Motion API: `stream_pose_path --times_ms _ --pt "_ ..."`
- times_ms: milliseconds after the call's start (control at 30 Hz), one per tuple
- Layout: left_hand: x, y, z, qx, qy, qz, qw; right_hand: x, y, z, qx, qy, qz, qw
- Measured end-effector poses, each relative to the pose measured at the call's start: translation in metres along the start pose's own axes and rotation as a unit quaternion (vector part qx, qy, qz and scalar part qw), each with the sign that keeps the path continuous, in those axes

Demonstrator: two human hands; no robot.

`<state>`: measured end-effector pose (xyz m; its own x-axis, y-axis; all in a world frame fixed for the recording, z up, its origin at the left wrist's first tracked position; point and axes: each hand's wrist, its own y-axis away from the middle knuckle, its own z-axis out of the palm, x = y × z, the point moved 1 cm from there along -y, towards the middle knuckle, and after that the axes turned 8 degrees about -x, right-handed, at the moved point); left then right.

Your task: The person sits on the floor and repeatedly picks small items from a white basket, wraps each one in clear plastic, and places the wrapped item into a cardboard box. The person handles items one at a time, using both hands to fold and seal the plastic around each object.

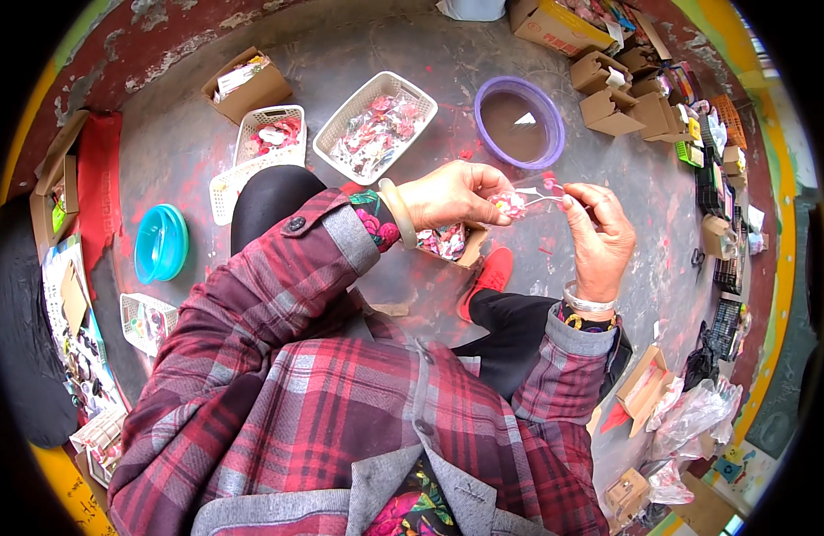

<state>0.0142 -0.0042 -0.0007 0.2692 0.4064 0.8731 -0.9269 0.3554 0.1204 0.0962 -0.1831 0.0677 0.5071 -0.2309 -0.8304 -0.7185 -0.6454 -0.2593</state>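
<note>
In front of me my left hand (457, 196) is closed, with thumb and fingers pinching a small clear plastic bag (530, 191). A pink, red and white patterned piece shows at the bag's left end, by my left fingertips. My right hand (600, 234) is closed too, its thumb and forefinger pinching the bag's right side. A small red piece (550, 183) and thin white strips lie between the hands; their exact kind I cannot make out. Below my left hand stands a small cardboard box (471, 250) of red and white pieces, partly hidden by my wrist.
Ahead, a white basket (339, 116) holds bagged red pieces, beside a purple basin (510, 129). Smaller white baskets (226, 198) stand by my left knee. Teal basins (162, 243) sit at left. Cardboard boxes (610, 112) and crates line the right wall.
</note>
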Motion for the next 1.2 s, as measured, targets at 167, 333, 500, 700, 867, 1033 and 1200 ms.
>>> stream_pose_path --times_ms 167,333,500,700,867,1033,1200 --pt "-0.001 -0.001 0.000 0.002 -0.013 0.003 1.000 -0.004 -0.002 0.001 -0.018 0.136 -0.052 0.989" --pt "-0.001 -0.001 0.000 -0.008 -0.014 0.017 1.000 -0.007 -0.003 0.004 -0.057 0.108 -0.018 0.992" --pt "-0.005 -0.003 -0.002 -0.014 -0.050 0.010 0.999 -0.003 -0.002 0.008 -0.076 0.075 0.025 0.994" --pt "-0.015 -0.006 -0.002 -0.035 -0.016 0.020 0.999 0.000 -0.005 0.012 -0.126 0.115 -0.066 0.983" --pt "-0.011 -0.004 0.004 -0.033 0.075 0.001 0.997 0.010 0.000 0.017 -0.079 -0.041 0.025 0.996" --pt "-0.008 -0.002 0.004 -0.017 0.038 -0.020 0.999 0.004 -0.001 0.022 -0.039 -0.071 0.045 0.996" --pt "-0.012 -0.004 0.004 -0.019 0.048 -0.004 0.999 0.004 -0.003 0.022 0.005 -0.042 0.000 0.999"
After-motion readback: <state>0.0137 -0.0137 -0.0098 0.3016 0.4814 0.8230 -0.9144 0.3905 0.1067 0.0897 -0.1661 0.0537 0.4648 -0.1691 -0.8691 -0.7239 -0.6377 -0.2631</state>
